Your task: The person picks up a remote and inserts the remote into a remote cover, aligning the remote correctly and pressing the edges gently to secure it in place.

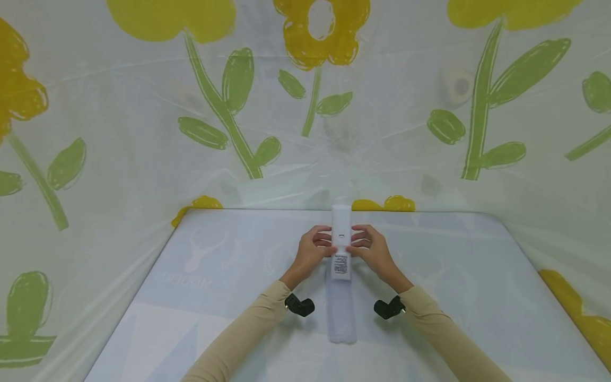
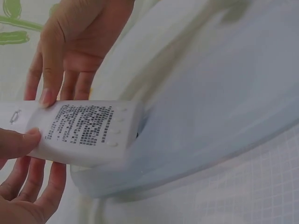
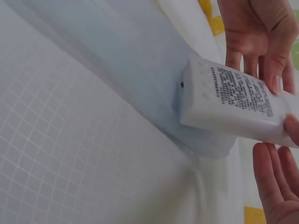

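A white remote control (image 1: 341,241) is held up between my two hands, its back with a printed label and a small latch mark facing me. My left hand (image 1: 310,252) grips its left edge, thumb on the back; my right hand (image 1: 375,252) grips the right edge the same way. In the left wrist view the left hand (image 2: 23,186) is at the lower left; in the right wrist view the right hand (image 3: 280,196) is at the lower right. Below the remote's near end lies a long translucent plastic sleeve (image 1: 341,315). Whether they touch, I cannot tell.
A pale table (image 1: 229,276) with faint printed patterns lies beneath my hands. Behind and around it hangs a white curtain (image 1: 382,132) with yellow flowers and green leaves. Each wrist carries a black camera mount (image 1: 299,305).
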Tool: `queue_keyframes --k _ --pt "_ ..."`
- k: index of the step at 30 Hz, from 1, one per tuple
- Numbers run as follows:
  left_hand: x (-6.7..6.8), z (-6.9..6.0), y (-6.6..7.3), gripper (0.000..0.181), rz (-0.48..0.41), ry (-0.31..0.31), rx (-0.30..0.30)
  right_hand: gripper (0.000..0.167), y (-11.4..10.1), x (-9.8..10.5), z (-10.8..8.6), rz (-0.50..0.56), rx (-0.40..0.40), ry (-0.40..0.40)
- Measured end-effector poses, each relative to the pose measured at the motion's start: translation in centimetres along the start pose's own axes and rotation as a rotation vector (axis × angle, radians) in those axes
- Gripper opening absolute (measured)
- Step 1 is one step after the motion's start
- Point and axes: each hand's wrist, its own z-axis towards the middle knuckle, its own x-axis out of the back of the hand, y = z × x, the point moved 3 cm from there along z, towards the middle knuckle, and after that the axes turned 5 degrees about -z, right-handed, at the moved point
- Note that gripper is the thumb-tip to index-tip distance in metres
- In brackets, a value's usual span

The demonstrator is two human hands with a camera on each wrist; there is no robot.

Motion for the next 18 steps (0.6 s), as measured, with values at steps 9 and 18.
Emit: queue_keyframes --k 9,18 --pt "0.3 0.0 0.0 0.051 -0.012 -0.002 -0.012 0.044 2.0 -0.8 -0.2 0.049 -0.096 -0.197" --pt "0.7 0.0 0.2 0.052 0.017 0.001 -0.011 0.034 2.3 -1.0 -0.7 -0.094 0.007 -0.319"
